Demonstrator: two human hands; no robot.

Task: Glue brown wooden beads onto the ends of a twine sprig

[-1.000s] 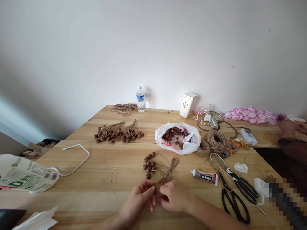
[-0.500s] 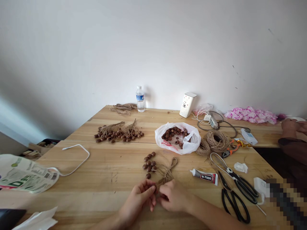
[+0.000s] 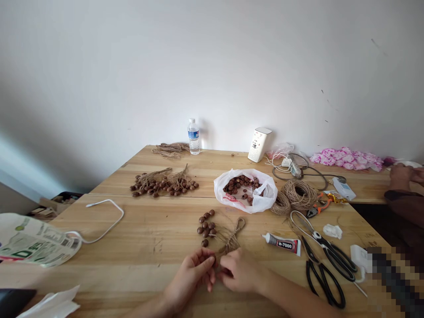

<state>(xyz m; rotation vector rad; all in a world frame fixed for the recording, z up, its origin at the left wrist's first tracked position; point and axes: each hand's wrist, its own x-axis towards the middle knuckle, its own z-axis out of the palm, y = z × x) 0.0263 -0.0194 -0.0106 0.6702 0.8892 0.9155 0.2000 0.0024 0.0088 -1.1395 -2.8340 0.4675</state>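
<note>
My left hand (image 3: pixel 192 278) and my right hand (image 3: pixel 240 271) meet near the front edge of the wooden table (image 3: pixel 149 229), fingers pinched together around a brown nut bead (image 3: pixel 213 260) on jute twine. The twine runs up to a knotted bundle (image 3: pixel 232 236) with a cluster of brown beads (image 3: pixel 206 227) just beyond my fingers. A white plastic bag of loose beads (image 3: pixel 245 189) lies farther back. A tube of B-7000 glue (image 3: pixel 283 244) rests to the right of my right hand.
Two black scissors (image 3: pixel 323 265) lie at right, with twine coils (image 3: pixel 296 194) and orange pliers (image 3: pixel 319 205) behind. Finished bead strands (image 3: pixel 162 183), a water bottle (image 3: pixel 194 137) and a white box (image 3: pixel 259 145) stand farther back. Another person's hand (image 3: pixel 402 174) rests at far right. A printed bag (image 3: pixel 33 240) lies left.
</note>
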